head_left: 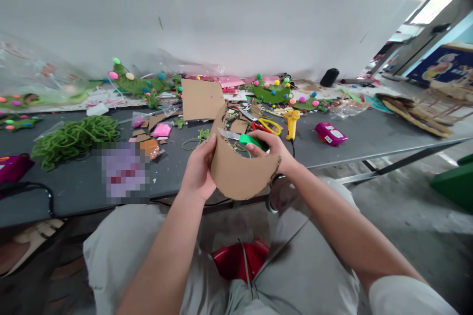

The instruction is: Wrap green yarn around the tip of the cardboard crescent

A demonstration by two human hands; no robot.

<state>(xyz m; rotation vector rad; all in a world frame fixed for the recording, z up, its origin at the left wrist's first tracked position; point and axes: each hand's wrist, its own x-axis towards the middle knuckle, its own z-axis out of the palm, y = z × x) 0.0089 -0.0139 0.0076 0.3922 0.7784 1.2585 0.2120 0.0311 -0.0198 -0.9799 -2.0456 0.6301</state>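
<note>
My left hand [201, 167] grips the left side of a crescent-shaped piece of brown cardboard [240, 174], held above the table's front edge. Its inner curve is rough and ragged. In my right hand [271, 145] is a green-handled utility knife [253, 141]. The knife's blade is out and points left, at the inner edge of the crescent near my left thumb. Whether the blade touches the cardboard I cannot tell. Behind the crescent, a square cardboard sheet [202, 100] leans among scraps.
Scissors with yellow handles [271, 127] and a yellow glue gun [291, 124] lie beyond my right hand. Green yarn [76, 140] is heaped at the left. Green crescents with pompoms [271, 92] line the back by a white partition [221, 19]. A purple device [331, 134] sits at the right.
</note>
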